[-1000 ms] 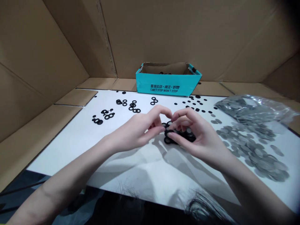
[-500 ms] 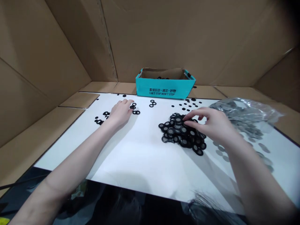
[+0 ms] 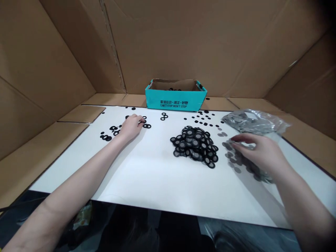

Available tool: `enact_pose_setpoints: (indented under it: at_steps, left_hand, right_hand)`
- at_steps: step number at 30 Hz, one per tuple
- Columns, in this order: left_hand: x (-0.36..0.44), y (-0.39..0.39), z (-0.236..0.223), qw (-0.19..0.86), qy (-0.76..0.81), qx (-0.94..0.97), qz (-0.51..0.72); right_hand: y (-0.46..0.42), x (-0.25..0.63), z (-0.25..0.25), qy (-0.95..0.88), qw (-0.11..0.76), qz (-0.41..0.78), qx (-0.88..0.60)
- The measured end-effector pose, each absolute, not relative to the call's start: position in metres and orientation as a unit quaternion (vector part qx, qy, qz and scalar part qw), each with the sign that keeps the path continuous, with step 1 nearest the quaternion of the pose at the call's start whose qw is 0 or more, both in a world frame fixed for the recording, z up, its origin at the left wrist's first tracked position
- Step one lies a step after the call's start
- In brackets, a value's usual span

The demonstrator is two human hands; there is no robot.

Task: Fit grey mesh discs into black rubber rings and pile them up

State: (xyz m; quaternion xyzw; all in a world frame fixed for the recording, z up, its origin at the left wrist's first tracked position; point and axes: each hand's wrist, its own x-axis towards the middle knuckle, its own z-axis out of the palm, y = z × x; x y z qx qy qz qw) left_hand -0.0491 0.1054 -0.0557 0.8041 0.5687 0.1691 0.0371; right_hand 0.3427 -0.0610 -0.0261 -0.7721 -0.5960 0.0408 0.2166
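Your left hand [image 3: 132, 127] has fingertips on loose black rubber rings [image 3: 147, 126]; your right hand [image 3: 259, 150] curls over grey metal discs [image 3: 235, 161], grip unclear; grey-centred rings heaped [image 3: 194, 143] mid-table, more discs left in plastic bag [image 3: 252, 120]

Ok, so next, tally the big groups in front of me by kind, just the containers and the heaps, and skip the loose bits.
Teal cardboard box: 1
Clear plastic bag of grey discs: 1
Heap of black rings: 1
Spread of grey discs: 1
Total: 4
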Motion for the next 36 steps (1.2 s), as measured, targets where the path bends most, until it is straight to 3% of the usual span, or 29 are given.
enact_pose_setpoints:
  at_steps: [8, 20, 36]
  left_hand:
    - [-0.048, 0.113, -0.061, 0.071, 0.542, 0.805, 0.228]
    - [-0.057, 0.114, -0.061, 0.128, 0.557, 0.751, 0.33]
    - [-0.067, 0.121, -0.062, 0.124, 0.583, 0.716, 0.363]
  right_hand:
    - [-0.056, 0.352, -0.054, -0.59, 0.245, 0.045, -0.768]
    - [-0.062, 0.351, -0.036, -0.536, 0.288, 0.063, -0.791]
    - [-0.063, 0.355, -0.038, -0.507, 0.309, 0.041, -0.804]
